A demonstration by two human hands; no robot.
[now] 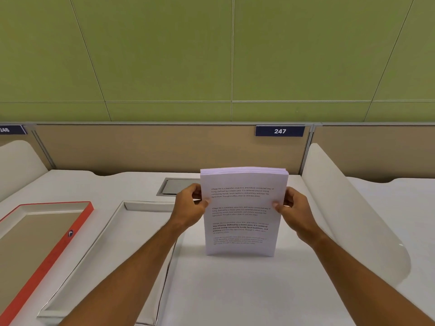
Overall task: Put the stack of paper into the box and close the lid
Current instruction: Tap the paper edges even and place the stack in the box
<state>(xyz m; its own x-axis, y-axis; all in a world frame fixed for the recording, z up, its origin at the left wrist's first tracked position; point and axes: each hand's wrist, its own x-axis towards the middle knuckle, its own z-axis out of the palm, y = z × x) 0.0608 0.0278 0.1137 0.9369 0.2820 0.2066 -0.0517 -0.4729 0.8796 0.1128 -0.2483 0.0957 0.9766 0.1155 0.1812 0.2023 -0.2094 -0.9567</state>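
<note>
A stack of paper with printed text stands upright on its bottom edge on the white desk, right of centre. My left hand grips its left edge and my right hand grips its right edge. The open white box lies flat on the desk to the left of the stack, partly hidden under my left forearm. Its lid, with a red-orange rim and its tan inside facing up, lies further left at the frame's edge.
A grey recessed cable hatch sits in the desk behind my left hand. A white curved divider rises on the right. A tan partition with a "247" sign closes off the back.
</note>
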